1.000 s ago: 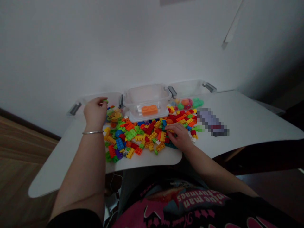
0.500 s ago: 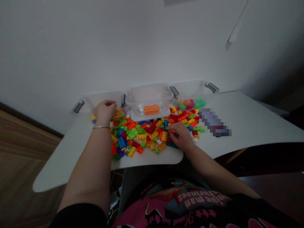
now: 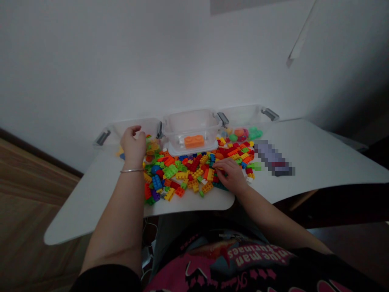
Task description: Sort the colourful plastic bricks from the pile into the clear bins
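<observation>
My left hand (image 3: 133, 146) is raised over the front of the left clear bin (image 3: 117, 129). Its thumb and fingers are apart, and nothing shows between them. My right hand (image 3: 231, 174) rests at the right side of a spread pile of toy building bricks (image 3: 181, 175). The fingers stretch out to the left, tips touching the bricks, with the thumb apart below them. A large orange brick (image 3: 194, 141) lies in the middle clear bin (image 3: 191, 121). Yellow and orange pieces (image 3: 153, 145) show in the left bin, partly hidden by my hand.
Round and green toy pieces (image 3: 240, 133) lie in the right clear bin (image 3: 243, 111). A blurred-out flat object, perhaps a phone (image 3: 273, 158), lies right of the pile. The white table (image 3: 322, 158) has a curved front edge and backs onto a wall.
The fingers of my left hand have opened from a pinch above the left bin, and the hand has shifted slightly. My right hand has stayed at the pile.
</observation>
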Demonstrator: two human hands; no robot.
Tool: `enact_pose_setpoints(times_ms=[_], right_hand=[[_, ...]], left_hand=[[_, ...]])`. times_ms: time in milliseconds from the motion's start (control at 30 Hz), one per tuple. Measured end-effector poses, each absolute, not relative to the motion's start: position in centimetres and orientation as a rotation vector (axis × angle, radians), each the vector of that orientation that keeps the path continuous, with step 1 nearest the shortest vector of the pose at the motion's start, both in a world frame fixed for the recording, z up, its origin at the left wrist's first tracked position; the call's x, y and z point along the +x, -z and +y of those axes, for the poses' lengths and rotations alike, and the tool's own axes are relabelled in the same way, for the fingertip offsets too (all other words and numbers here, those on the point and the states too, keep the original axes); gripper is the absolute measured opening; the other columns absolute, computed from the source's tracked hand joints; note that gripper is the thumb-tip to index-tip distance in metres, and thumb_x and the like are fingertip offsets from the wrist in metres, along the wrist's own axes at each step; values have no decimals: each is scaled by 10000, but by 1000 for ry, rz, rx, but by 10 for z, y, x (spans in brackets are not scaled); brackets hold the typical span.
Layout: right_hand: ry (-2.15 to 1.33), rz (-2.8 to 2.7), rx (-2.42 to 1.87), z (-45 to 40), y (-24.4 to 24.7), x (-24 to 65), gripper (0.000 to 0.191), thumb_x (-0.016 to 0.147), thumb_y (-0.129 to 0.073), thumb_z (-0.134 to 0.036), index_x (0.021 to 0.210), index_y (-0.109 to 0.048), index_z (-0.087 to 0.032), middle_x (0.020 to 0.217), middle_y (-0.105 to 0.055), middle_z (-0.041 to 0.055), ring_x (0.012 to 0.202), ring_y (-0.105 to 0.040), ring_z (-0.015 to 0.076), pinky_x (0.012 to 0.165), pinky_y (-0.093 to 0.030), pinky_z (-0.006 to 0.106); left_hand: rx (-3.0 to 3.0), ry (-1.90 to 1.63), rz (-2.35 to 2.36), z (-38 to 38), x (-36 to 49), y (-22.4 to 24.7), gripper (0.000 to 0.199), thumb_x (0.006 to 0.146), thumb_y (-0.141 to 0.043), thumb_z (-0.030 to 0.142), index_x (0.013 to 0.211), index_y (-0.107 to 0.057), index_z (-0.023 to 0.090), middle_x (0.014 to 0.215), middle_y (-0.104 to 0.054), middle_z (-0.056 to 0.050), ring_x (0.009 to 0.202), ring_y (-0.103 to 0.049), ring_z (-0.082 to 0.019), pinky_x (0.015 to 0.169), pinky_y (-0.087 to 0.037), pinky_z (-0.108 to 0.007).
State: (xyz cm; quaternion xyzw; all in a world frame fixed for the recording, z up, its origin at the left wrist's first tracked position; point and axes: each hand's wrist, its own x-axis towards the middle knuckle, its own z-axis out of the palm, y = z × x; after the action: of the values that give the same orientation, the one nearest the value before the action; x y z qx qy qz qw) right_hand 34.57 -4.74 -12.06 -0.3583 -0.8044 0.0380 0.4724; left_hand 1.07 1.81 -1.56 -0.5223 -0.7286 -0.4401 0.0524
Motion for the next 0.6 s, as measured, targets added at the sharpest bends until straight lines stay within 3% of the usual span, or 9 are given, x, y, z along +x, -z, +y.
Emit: enact_pose_setpoints(times_ms=[100,367,500,600], right_hand=[[-89,-1975,-879,-47,121,345,192,856,-568,-132,980,-672,-234,973,-722,58,926,-645,224,856,-523,398],[-3,-1959,-976,-48,102,356,191,865,-547,-186,1000,-673,-232,1047,-724,67,992,-644,234,904,-505,418],[140,-1900,-1243,-24,82,397,249,854,-503,-198,1016,-692,-201,1104,-720,88,1066,-628,268,975,-457,452],[123,-1860,-1588,1,76,435,304,833,-495,-224,1037,-716,-179,1074,-725,116,1016,-643,297,934,-475,458]], left_hand=[[-1681,1243,-2100,-12,40,24,335,843,-533,292,1137,-641,173,1155,-663,-104,1156,-567,-282,1067,-367,-469],[-2210,766,-1918,-84,115,73,452,889,-536,336,1320,-564,203,1403,-553,-128,1323,-465,-329,1149,-234,-610],[-2271,642,-1811,-104,130,86,471,905,-542,363,1347,-560,203,1440,-525,-128,1377,-408,-345,1159,-217,-631],[-2276,614,-1743,-115,139,92,426,908,-554,372,1313,-600,248,1439,-534,-103,1385,-401,-354,1160,-208,-646]])
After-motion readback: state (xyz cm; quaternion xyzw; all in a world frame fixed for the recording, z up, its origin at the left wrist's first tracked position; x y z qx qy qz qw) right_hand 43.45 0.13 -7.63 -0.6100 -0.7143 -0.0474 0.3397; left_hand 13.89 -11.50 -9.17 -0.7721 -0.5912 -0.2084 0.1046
